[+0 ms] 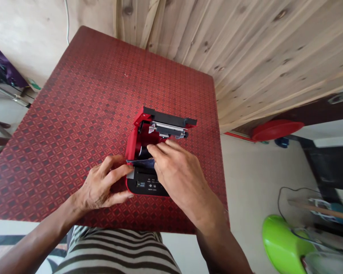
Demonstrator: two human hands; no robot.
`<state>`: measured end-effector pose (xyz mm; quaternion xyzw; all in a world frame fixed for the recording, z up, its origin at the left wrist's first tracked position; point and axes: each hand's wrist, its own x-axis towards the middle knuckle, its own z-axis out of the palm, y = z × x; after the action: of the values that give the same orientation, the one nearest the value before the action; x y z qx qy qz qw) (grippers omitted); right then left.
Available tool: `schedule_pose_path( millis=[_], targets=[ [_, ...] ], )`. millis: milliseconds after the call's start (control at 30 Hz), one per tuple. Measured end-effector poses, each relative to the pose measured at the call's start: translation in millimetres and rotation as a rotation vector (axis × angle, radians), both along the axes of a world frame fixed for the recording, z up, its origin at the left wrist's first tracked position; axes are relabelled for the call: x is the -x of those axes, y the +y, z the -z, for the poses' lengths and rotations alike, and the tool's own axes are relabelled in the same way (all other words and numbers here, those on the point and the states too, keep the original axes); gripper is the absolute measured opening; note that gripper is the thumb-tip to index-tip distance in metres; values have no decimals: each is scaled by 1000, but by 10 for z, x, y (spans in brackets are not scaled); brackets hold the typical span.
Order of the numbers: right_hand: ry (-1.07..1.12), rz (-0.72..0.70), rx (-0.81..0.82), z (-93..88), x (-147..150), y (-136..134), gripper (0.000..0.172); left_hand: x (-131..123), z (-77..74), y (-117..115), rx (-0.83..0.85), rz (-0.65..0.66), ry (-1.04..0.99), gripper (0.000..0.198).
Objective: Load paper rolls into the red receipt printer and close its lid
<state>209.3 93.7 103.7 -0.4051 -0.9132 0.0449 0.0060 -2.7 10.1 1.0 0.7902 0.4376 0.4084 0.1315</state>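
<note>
So, a red-and-black plastic receipt printer sits open in the middle of a red diamond-patterned tablecloth, with its black-edged lid flipped up and a metal print mechanism showing underneath. My left hand is fairly wide, fingers spread, with the fingertips right at the printer's near left corner, beside the end of a dark flat paper strip. Can't tell if it's actually gripping anything. The right hand is curled narrow over the open compartment, lying across the strip, and its fingers reach toward the print mechanism. Can't tell whether they're pinching anything either. A dark round roll sits in the compartment, partly hidden. Behind the table there's a knotty pine plank wall, a round red plastic tub on the floor, and a bright green plastic seat. A brown-striped shirt shows at the bottom.
</note>
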Motion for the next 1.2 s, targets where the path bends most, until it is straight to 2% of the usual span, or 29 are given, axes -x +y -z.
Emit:
schedule_pose_path(
  millis=[200,400,567,667,733,833,933,1067,1200],
  targets=[
    [-61,73,105,77,28,104,28,-5,-1,3,-4,1,16,45],
    [-165,165,140,97,113,211,24,-5,16,-7,13,-4,-2,48],
    [-200,169,162,92,143,240,24,-3,22,-10,19,-1,-10,49],
    [-71,134,190,79,52,214,26,-4,13,-5,13,3,-3,47],
    [100,85,227,40,-53,172,35,-4,6,-2,2,5,13,46],
    [371,-38,326,-75,-217,69,51,-3,-2,-2,-3,2,31,46],
    [477,-122,429,-190,-318,-73,57,-1,0,-1,-2,4,32,47],
    [525,-75,422,-161,-331,-288,46,-2,14,3,-1,5,25,47],
    [619,16,210,67,-267,-481,24,19,1,-18,8,8,-11,50]
  ],
)
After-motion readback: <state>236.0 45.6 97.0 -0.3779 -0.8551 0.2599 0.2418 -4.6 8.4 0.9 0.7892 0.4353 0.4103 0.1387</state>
